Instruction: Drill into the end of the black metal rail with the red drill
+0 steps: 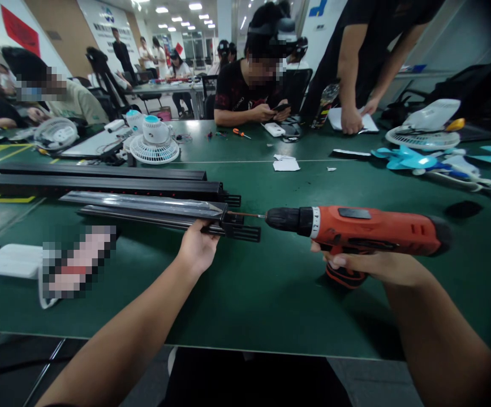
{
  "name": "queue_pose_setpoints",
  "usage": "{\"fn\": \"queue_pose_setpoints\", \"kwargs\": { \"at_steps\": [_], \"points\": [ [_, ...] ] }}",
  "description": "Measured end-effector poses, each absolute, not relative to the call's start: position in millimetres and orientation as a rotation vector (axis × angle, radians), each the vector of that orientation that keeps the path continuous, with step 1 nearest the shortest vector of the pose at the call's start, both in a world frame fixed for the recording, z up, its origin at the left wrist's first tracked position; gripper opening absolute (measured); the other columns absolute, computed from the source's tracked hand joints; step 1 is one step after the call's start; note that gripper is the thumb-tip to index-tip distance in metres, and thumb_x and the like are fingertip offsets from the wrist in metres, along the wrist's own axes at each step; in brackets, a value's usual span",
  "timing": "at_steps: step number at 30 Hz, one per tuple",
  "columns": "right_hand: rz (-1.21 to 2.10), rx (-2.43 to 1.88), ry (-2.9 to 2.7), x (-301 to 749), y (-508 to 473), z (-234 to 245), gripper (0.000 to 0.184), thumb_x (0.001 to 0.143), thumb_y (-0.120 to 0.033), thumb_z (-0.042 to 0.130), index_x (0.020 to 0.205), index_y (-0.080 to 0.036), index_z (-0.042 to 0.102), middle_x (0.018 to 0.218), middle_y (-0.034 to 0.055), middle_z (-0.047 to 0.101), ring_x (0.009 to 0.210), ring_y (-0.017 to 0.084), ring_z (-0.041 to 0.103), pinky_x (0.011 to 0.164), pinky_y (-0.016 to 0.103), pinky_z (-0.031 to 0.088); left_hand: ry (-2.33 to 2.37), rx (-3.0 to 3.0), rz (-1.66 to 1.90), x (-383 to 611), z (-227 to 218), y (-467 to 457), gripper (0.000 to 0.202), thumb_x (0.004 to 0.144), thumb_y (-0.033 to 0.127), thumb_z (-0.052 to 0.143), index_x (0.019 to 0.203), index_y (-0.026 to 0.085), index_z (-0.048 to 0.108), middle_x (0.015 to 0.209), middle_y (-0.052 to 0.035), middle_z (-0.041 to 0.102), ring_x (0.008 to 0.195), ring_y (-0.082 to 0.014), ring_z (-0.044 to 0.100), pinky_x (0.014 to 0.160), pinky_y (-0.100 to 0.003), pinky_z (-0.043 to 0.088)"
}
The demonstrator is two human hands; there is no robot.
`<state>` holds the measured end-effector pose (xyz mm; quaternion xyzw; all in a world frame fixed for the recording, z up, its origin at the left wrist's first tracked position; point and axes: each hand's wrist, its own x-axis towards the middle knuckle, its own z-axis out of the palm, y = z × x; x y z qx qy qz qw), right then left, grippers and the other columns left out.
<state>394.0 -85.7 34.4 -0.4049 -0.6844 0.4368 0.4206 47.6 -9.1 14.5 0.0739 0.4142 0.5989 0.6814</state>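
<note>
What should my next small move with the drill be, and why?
Probably spin the drill up gently: held level in the right hand, its bit is at the end piece of the black rail, which the left hand steadies.

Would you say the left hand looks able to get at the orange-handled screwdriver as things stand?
Probably not. The left hand grips the end of the black rail, and the orange-handled screwdriver lies far across the green table, beyond the other rails, close to a seated person.
</note>
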Motion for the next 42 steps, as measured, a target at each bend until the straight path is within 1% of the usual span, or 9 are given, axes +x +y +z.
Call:
{"fn": "queue_pose_setpoints", "kwargs": {
  "at_steps": [5,10,12,17,21,25,30,35,42],
  "points": [
    [1.209,-1.016,-1.703,396.9,-83.9,37.4,0.022,0.091,-0.031,0.098,0.112,-0.029,0.095,0.089,0.0051,0.086,0.073,0.02,0.082,0.069,0.026,0.075,0.931,0.206,1.342,46.6,9.0,-7.2,0.035,0.094,0.007,0.062,0.12,0.02,0.081,0.095,-0.005,0.085,0.089,-0.019,0.08,0.09,-0.03,0.064],
    [1.267,-0.964,-1.765,399.0,-82.8,43.0,0.032,0.098,-0.035,0.093,0.13,-0.036,0.094,0.101,0.0061,0.093,0.086,0.024,0.09,0.076,0.031,0.077,0.932,0.19,1.344,46.1,7.2,-7.6,0.026,0.095,0.009,0.062,0.11,0.019,0.08,0.096,-0.0062,0.085,0.091,-0.0186,0.079,0.091,-0.03,0.063],
    [1.243,-0.958,-1.807,401.0,-82.2,42.5,0.034,0.099,-0.035,0.092,0.133,-0.035,0.094,0.099,0.0066,0.093,0.086,0.025,0.09,0.078,0.031,0.077,0.925,0.201,1.345,45.3,5.1,-7.0,0.024,0.095,0.009,0.063,0.108,0.019,0.079,0.095,-0.0058,0.084,0.089,-0.0181,0.078,0.09,-0.03,0.062],
    [1.32,-1.003,-1.796,406.1,-80.8,35.8,0.034,0.1,-0.039,0.092,0.131,-0.025,0.093,0.082,0.005,0.087,0.072,0.021,0.084,0.07,0.029,0.074,0.891,0.219,1.343,42.3,-1.4,-4.5,0.024,0.093,0.01,0.066,0.11,0.019,0.079,0.094,-0.0049,0.083,0.087,-0.0187,0.076,0.089,-0.031,0.062],
    [1.32,-0.988,-1.776,403.3,-80.0,36.9,0.029,0.098,-0.038,0.094,0.124,-0.025,0.093,0.073,0.0002,0.077,0.065,0.017,0.076,0.061,0.024,0.068,0.866,0.199,1.333,41.5,0.3,-5.3,0.024,0.092,0.009,0.067,0.11,0.02,0.079,0.097,-0.0061,0.083,0.089,-0.02,0.077,0.086,-0.031,0.061],
    [1.307,-0.931,-1.756,398.0,-80.0,41.7,0.028,0.096,-0.035,0.096,0.121,-0.025,0.091,0.072,-0.0008,0.074,0.063,0.015,0.07,0.057,0.021,0.065,0.888,0.175,1.33,42.8,6.4,-7.7,0.02,0.09,0.008,0.064,0.102,0.019,0.076,0.092,-0.006,0.082,0.085,-0.0196,0.076,0.083,-0.031,0.061],
    [1.347,-0.947,-1.688,398.0,-80.8,36.7,0.032,0.095,-0.041,0.097,0.121,-0.024,0.09,0.072,-0.0013,0.072,0.065,0.016,0.07,0.059,0.024,0.067,0.917,0.146,1.331,46.0,12.5,-9.3,0.02,0.088,0.009,0.062,0.1,0.019,0.074,0.092,-0.0068,0.081,0.084,-0.0207,0.076,0.082,-0.032,0.063],
    [1.334,-1.005,-1.657,401.1,-81.7,29.1,0.039,0.093,-0.048,0.098,0.123,-0.024,0.09,0.067,-0.0021,0.068,0.062,0.017,0.066,0.06,0.028,0.068,0.916,0.13,1.342,46.9,12.0,-8.1,0.017,0.086,0.008,0.061,0.095,0.019,0.071,0.088,-0.0065,0.079,0.082,-0.0195,0.075,0.081,-0.03,0.062],
    [1.288,-1.016,-1.695,402.0,-81.4,31.6,0.034,0.093,-0.043,0.097,0.12,-0.024,0.091,0.067,-0.001,0.069,0.065,0.019,0.069,0.061,0.03,0.069,0.896,0.148,1.34,44.3,9.0,-7.6,0.016,0.085,0.007,0.064,0.093,0.019,0.07,0.087,-0.0052,0.078,0.08,-0.0186,0.072,0.081,-0.03,0.061]
  ]
}}
